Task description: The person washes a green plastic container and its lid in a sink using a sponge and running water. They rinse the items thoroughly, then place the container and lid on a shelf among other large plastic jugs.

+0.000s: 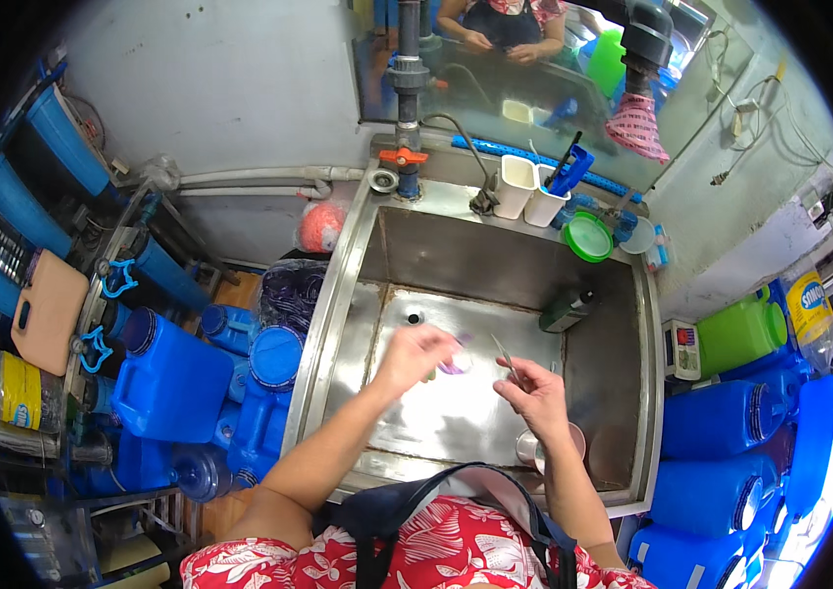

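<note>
Over the basin of a stainless steel sink (648, 353), my left hand (416, 357) pinches a thin purple piece (452, 366), which looks like plastic film; its far side blurs into the glare. A bit of green shows under that palm. To the right, my right hand (540, 394) grips a slim, pointed metal tool (502, 353), its tip angled up and away from me. I cannot tell whether it is a blade or scissors. The two hands are apart. Below my right wrist stands a pale round container (528, 448), partly hidden by the forearm.
A dark green bottle (566, 315) stands in the basin's far right corner. White plastic holders (516, 188) and a green-rimmed lid (588, 237) line the back ledge. A pipe with an orange valve handle (403, 156) rises behind. Blue jerrycans (174, 375) crowd both sides.
</note>
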The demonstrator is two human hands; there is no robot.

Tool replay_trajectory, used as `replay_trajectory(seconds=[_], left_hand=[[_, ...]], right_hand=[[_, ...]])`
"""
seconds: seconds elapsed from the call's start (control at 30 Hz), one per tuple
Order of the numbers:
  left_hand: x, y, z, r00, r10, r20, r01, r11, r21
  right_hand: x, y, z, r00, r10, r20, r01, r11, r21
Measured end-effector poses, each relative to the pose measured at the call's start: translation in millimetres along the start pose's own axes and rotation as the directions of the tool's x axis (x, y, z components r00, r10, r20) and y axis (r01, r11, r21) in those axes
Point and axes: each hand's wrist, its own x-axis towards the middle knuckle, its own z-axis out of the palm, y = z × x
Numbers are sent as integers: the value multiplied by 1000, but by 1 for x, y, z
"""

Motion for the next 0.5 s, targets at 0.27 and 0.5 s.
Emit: replay_trajectory(seconds=[0.27,0.5], left_hand=[[62,25,-227,681,314,-662,-23,912,409],[94,-8,-315,590,0,-808,466,817,340]], right_hand=[[-6,73,-92,899,82,-430,-200,951,-236],[-5,103,-180,673,-436,-597,-349,524,-777]])
